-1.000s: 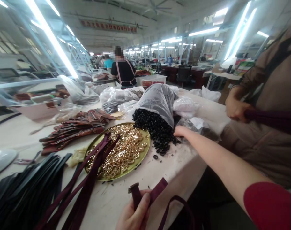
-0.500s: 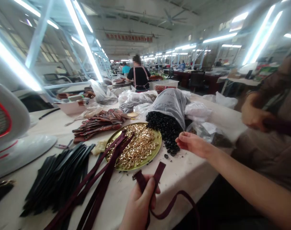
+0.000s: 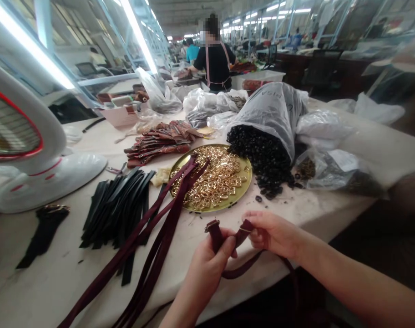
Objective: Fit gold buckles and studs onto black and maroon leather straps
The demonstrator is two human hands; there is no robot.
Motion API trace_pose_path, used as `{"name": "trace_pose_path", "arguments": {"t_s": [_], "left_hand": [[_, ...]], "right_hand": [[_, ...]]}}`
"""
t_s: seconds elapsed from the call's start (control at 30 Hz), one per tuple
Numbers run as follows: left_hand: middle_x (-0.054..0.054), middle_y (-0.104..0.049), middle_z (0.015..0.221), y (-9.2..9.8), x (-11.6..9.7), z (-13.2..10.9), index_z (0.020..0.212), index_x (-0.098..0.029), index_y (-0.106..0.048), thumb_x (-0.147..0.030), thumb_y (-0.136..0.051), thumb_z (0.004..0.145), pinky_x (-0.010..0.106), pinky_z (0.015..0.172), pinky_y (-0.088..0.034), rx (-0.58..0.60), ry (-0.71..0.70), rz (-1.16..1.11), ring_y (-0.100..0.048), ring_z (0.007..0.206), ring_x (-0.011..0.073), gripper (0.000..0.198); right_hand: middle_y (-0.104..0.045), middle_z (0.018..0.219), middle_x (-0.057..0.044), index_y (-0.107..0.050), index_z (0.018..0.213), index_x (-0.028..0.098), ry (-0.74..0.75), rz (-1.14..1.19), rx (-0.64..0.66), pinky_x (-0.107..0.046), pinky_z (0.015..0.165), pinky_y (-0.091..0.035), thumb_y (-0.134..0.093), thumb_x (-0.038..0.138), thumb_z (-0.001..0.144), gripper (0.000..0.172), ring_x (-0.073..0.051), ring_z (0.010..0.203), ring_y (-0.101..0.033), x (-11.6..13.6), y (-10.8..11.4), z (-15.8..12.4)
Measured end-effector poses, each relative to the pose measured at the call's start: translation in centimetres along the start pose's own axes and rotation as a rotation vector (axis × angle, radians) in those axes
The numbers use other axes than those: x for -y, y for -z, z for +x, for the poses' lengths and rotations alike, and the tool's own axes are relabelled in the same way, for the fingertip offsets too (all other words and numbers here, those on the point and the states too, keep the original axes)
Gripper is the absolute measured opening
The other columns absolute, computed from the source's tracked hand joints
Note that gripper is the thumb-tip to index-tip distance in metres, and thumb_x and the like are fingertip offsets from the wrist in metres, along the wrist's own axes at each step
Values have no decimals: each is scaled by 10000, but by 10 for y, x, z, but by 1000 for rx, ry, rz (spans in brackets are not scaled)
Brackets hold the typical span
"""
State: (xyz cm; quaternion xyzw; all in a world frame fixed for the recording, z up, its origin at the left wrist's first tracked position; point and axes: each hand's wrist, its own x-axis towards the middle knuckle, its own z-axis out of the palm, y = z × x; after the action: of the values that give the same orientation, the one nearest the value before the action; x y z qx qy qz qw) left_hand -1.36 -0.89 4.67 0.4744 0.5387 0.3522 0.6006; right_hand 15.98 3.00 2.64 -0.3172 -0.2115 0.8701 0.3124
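A dark maroon strap [image 3: 215, 238] is pinched between the thumb and fingers of my left hand [image 3: 210, 259]. One end of it stands up with a small metal buckle [image 3: 212, 224] at the tip. The other end points right, where the closed fingertips of my right hand [image 3: 270, 230] meet it. A thin gold-coloured edge shows across that end; I cannot make out the whole piece. The rest of the strap loops below my hands. Beyond them, gold metal buckles [image 3: 217, 177] fill a round yellow-green tray [image 3: 240, 199]. More maroon straps [image 3: 166, 228] hang across its left side.
Small black pieces [image 3: 258, 157] spill from a plastic bag [image 3: 265, 109] right of the tray. Black strips [image 3: 115, 209], brown-red strips [image 3: 161, 141] and a white fan [image 3: 53, 168] are on the left. A person [image 3: 212, 64] stands at the back. The table edge [image 3: 330, 234] runs close by.
My right hand has come from beside the black pieces down to the strap's free end. The view has tilted downward, and the person at the right has left the view.
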Motion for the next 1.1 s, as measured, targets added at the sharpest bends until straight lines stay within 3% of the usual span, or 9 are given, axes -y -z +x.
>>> {"name": "trace_pose_path", "arguments": {"t_s": [0.13, 0.23, 0.33, 0.43, 0.53, 0.7, 0.87, 1.0, 1.1], "left_hand": [[-37, -493, 596, 1, 1, 4, 784, -146, -539, -340, -551, 781, 177, 422, -252, 32, 15, -46, -337, 443, 49, 194], [-54, -481, 610, -9, 3, -1, 813, -171, -473, -367, -514, 811, 163, 402, -221, 7, 30, -217, -312, 412, 35, 201], [-48, -488, 598, -14, 0, -14, 815, -172, -481, -383, -491, 827, 163, 434, -289, 22, 28, -224, -377, 445, 52, 212], [3, -558, 692, -12, -8, -30, 841, -162, -543, -370, -463, 843, 209, 600, -423, -23, -113, -22, -526, 637, 117, 223], [49, -613, 770, -8, -17, -46, 993, -164, -556, -339, -371, 877, 292, 697, -455, -207, -246, 366, -583, 740, 183, 279], [111, -651, 1047, -7, -23, -64, 1187, -196, -513, -188, -378, 845, 375, 768, -483, -441, -485, 954, -621, 914, 259, 367], [125, -619, 1139, -17, -14, -72, 1244, -161, -475, -149, -386, 847, 327, 788, -506, -469, -605, 1070, -623, 957, 234, 407], [157, -607, 1147, -22, -12, -79, 1250, -117, -465, -158, -365, 862, 345, 789, -509, -509, -646, 1097, -615, 974, 251, 403], [145, -640, 1080, -19, -13, -84, 1263, -145, -457, -125, -367, 852, 372, 789, -503, -521, -594, 1179, -621, 948, 261, 420]], "right_hand": [[-498, 589, 44, -529, 836, 166, 81, -231, 5, -160, 465, -315, -595, 300, 777, 161, -52, 480, -405, -12, -6, 1], [-569, 953, -37, -549, 1083, 218, 466, -699, -73, -256, 728, -435, -585, 300, 795, 301, -131, 847, -526, -15, -15, -5], [-483, 1188, -60, -591, 1057, 233, 709, -970, 10, -343, 946, -353, -540, 296, 834, 237, -187, 1109, -432, -12, -25, -19], [-571, 1005, -53, -601, 919, 202, 644, -814, 141, -329, 845, -421, -469, 336, 879, 192, -162, 914, -536, -9, -37, -35], [-549, 662, 3, -546, 812, 180, 519, -579, 176, -289, 726, -432, -422, 367, 903, 243, -128, 708, -543, -10, -50, -46], [-369, 493, 75, -480, 728, 164, 306, -437, 233, -178, 418, -215, -516, 395, 851, 265, -46, 425, -281, -18, -68, -57], [-311, 503, 85, -481, 763, 171, 297, -317, 321, -192, 404, -130, -562, 390, 820, 241, -45, 422, -197, -28, -79, -71], [-282, 499, 90, -477, 726, 170, 328, -379, 279, -199, 399, -120, -563, 436, 805, 290, -47, 424, -184, -33, -85, -79], [-309, 528, 75, -490, 713, 170, 479, -557, 172, -197, 415, -175, -533, 450, 821, 304, -55, 453, -230, -34, -85, -80]]}}
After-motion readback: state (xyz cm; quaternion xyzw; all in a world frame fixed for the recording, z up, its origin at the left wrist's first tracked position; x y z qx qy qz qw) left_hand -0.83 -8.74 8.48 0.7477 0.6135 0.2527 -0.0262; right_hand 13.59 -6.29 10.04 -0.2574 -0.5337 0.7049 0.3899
